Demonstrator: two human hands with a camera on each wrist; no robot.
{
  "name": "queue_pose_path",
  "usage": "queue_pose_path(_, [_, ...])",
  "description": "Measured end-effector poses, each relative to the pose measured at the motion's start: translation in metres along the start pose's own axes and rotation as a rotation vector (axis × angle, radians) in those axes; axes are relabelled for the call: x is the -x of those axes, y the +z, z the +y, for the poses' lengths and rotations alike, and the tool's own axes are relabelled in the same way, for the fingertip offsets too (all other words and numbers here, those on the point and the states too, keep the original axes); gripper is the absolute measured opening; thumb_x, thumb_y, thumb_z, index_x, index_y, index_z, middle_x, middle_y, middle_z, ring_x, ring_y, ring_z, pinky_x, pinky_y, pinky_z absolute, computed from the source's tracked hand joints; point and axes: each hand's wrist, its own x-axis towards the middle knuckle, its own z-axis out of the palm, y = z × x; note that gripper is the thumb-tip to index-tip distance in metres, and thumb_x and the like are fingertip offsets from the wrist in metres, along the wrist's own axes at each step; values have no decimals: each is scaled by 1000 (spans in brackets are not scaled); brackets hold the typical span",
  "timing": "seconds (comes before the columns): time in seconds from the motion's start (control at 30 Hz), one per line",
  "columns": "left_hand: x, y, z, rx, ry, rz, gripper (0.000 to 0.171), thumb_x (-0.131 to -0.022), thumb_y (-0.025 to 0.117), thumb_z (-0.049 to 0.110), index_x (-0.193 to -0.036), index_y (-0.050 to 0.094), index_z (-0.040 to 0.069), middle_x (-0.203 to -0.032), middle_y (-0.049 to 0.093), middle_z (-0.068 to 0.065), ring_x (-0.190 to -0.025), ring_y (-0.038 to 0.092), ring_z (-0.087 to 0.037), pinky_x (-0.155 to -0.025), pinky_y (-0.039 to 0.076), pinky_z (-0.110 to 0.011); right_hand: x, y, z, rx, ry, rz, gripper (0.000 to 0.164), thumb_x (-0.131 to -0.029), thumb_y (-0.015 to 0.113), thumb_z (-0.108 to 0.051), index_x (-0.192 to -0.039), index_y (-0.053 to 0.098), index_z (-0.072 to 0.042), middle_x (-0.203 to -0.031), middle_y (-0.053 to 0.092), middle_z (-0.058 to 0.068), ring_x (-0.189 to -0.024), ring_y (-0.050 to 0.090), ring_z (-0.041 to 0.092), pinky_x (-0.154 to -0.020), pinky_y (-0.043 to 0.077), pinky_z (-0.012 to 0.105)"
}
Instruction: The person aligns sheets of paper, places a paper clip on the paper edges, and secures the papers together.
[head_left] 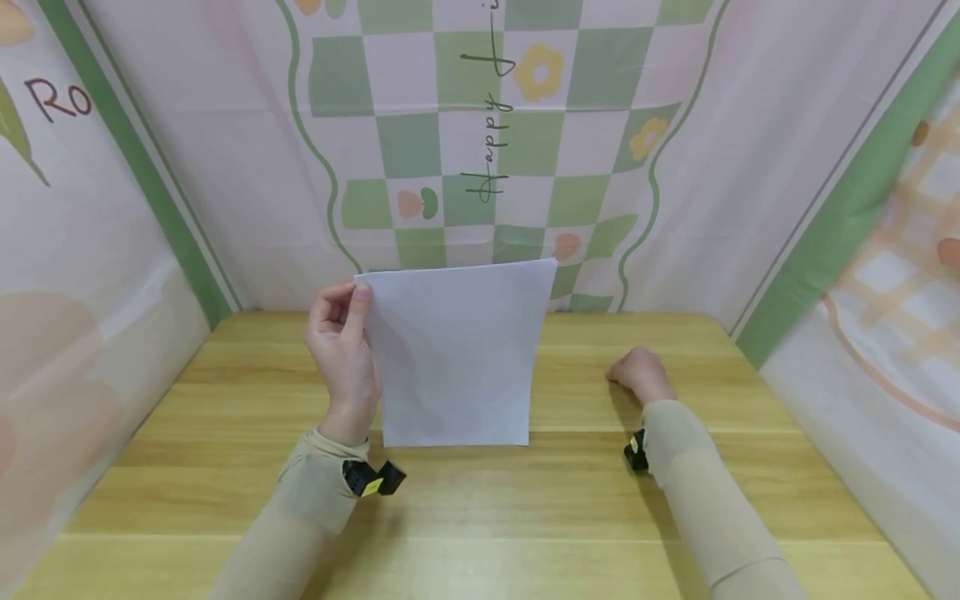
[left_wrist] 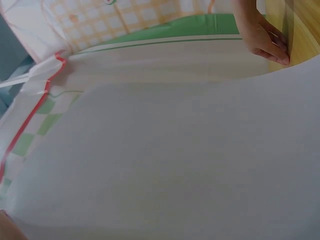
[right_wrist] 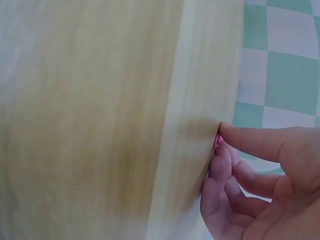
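Observation:
My left hand (head_left: 345, 354) pinches white paper (head_left: 457, 358) at its upper left corner, thumb in front. The paper hangs upright over the wooden table and fills most of the left wrist view, where a fingertip (left_wrist: 10, 230) shows at the lower left. To the right, my right hand (head_left: 642, 375) is low at the tabletop, fingers pointing toward the paper's side. In the right wrist view its thumb and fingers pinch a small shiny pink thing (right_wrist: 217, 140), mostly hidden between them; I cannot tell its kind.
The light wooden table (head_left: 465, 517) reaches back to a hanging cloth (head_left: 525, 142) with green and white checks. More printed cloth hangs at the left (head_left: 82, 333) and right (head_left: 900, 275). Each wrist wears a small black camera (head_left: 372, 477).

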Motion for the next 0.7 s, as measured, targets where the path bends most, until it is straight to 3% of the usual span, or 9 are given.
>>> queue_pose_path(0.13, [0, 0, 0, 5, -4, 3, 27, -85, 70, 14, -97, 59, -8, -89, 61, -4, -85, 57, -17, -78, 49, -23, -1, 0, 0, 4, 30, -11, 40, -87, 62, -20, -109, 63, 13, -122, 55, 34, -112, 51, 47, -97, 43, 53])
queue_pose_path(0.43, [0, 0, 1, 6, -10, 5, 25, -86, 69, 13, -96, 59, -7, -88, 60, -5, -84, 57, -18, -78, 48, -23, -2, -1, -4, 18, 66, -13, 53, -85, 63, -21, -117, 52, 19, -125, 48, 40, -114, 48, 49, -100, 40, 53])
queue_pose_path(0.7, [-1, 0, 1, 12, -13, 3, 26, -85, 70, 13, -96, 59, -8, -88, 61, -4, -84, 57, -17, -78, 49, -23, -2, 0, -5, 22, 80, -29, 53, -84, 61, -19, -119, 49, 20, -125, 46, 41, -113, 48, 49, -98, 41, 54])
